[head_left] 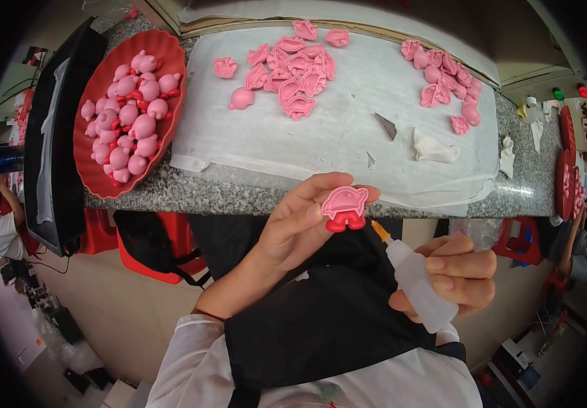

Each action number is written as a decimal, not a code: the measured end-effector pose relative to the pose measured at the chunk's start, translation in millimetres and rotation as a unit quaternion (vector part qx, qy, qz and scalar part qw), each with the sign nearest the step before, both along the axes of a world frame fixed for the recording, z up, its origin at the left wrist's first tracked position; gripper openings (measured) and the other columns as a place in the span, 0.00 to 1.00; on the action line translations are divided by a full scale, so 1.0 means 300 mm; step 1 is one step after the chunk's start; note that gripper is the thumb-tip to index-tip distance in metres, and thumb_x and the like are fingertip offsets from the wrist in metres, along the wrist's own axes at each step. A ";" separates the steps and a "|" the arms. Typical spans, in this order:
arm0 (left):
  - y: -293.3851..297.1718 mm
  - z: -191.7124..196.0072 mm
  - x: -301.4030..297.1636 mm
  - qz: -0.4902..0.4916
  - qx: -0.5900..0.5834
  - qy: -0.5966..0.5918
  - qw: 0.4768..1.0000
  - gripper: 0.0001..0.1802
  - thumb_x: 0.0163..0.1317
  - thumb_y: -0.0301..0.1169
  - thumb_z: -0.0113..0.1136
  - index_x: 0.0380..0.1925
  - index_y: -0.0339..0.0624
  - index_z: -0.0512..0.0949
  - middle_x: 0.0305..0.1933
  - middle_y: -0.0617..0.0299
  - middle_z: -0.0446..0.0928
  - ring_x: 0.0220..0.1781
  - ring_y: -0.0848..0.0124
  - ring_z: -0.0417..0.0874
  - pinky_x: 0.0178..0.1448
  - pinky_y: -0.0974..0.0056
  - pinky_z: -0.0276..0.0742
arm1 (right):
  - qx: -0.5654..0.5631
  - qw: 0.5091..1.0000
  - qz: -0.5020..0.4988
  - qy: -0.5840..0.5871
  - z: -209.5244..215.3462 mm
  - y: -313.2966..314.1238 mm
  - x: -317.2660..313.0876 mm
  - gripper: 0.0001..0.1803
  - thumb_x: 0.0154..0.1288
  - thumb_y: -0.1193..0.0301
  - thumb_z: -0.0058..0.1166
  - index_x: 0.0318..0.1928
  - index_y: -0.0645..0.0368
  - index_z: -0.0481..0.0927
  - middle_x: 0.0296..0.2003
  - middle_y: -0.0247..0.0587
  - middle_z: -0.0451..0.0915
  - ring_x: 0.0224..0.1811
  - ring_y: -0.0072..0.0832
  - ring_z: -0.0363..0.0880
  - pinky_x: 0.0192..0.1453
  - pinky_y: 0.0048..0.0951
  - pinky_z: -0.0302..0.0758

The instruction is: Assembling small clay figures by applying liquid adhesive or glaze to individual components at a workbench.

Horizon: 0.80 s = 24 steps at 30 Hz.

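Observation:
Between the thumb and fingers of my left hand [300, 216] is a pink plastic figure half [344, 202] with red feet, its hollow side facing me. My right hand [462, 275] grips a translucent squeeze bottle [424, 289], tilted so that its orange tip [379, 231] points up beside the red feet, a small gap away. Both hands are in front of the bench's near edge. On the white paper [225, 136] lie a heap of hollow pink shell halves [299, 64] and a second pile of pink pieces [443, 75] to the right.
A red scalloped tray [86, 160] at the left holds many pink round figures with red parts. A dark triangular blade-like piece [386, 126] and a crumpled white tissue [435, 147] lie on the paper. Red trays [565, 183] and a control box with buttons [584, 119] stand far right.

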<state>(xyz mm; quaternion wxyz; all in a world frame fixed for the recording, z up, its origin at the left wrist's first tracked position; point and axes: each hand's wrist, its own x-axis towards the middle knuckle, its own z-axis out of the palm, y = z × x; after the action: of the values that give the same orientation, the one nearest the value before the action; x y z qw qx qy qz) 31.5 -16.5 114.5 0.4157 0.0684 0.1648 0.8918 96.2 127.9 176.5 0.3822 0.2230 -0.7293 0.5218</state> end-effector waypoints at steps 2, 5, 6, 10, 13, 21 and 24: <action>0.001 -0.001 0.000 0.001 -0.003 -0.004 1.000 0.22 0.51 0.34 0.53 0.47 0.43 0.65 0.48 0.44 0.65 0.52 0.58 0.65 0.57 0.57 0.57 | 0.007 1.000 0.000 -0.006 0.006 0.006 0.000 0.26 0.33 0.73 0.67 0.32 0.60 0.64 0.28 0.40 0.63 0.18 0.20 0.60 0.12 0.13 0.64; 0.001 -0.004 -0.001 -0.004 0.002 -0.002 1.000 0.23 0.50 0.34 0.53 0.48 0.44 0.65 0.48 0.44 0.65 0.52 0.59 0.65 0.57 0.57 0.57 | 0.010 1.000 0.005 -0.010 0.000 0.008 -0.001 0.26 0.34 0.73 0.67 0.32 0.60 0.64 0.28 0.40 0.63 0.18 0.20 0.59 0.12 0.13 0.64; 0.000 -0.001 0.000 -0.003 0.000 -0.004 1.000 0.23 0.50 0.34 0.54 0.48 0.44 0.65 0.48 0.44 0.65 0.52 0.59 0.65 0.57 0.57 0.57 | 0.006 1.000 0.011 -0.007 0.000 0.007 -0.002 0.26 0.34 0.73 0.67 0.32 0.60 0.64 0.28 0.40 0.63 0.18 0.20 0.59 0.12 0.13 0.63; 0.000 -0.003 -0.004 -0.007 -0.001 0.003 1.000 0.23 0.50 0.34 0.53 0.48 0.44 0.64 0.48 0.44 0.65 0.52 0.58 0.65 0.57 0.57 0.57 | 0.011 1.000 0.008 -0.011 0.008 0.007 0.002 0.25 0.34 0.73 0.66 0.32 0.60 0.64 0.28 0.40 0.63 0.18 0.20 0.59 0.13 0.13 0.63; -0.003 -0.008 -0.003 -0.005 0.000 0.000 1.000 0.23 0.51 0.34 0.53 0.48 0.44 0.64 0.49 0.43 0.64 0.52 0.58 0.65 0.57 0.57 0.57 | -0.011 1.000 0.003 0.001 -0.001 0.001 0.004 0.25 0.34 0.72 0.66 0.33 0.60 0.64 0.28 0.39 0.63 0.19 0.21 0.60 0.14 0.14 0.63; 0.000 -0.006 -0.004 -0.008 -0.003 0.016 1.000 0.24 0.51 0.34 0.52 0.49 0.43 0.63 0.49 0.42 0.64 0.52 0.57 0.66 0.57 0.57 0.57 | -0.047 0.999 0.017 0.009 0.008 -0.017 0.009 0.30 0.22 0.74 0.71 0.29 0.59 0.66 0.28 0.40 0.68 0.20 0.23 0.68 0.19 0.16 0.70; -0.001 -0.004 -0.003 -0.007 -0.001 0.019 1.000 0.24 0.51 0.34 0.52 0.49 0.42 0.63 0.50 0.42 0.63 0.52 0.57 0.66 0.57 0.57 0.57 | -0.010 0.998 0.061 -0.010 0.009 -0.005 0.005 0.27 0.30 0.75 0.68 0.32 0.61 0.65 0.30 0.41 0.65 0.20 0.22 0.63 0.19 0.17 0.69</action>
<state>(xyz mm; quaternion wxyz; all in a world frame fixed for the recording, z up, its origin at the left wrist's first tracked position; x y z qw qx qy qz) 30.7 -16.9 113.3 0.4190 0.0858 0.1734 0.8871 97.8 126.4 179.2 0.3445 0.2581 -0.7126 0.5540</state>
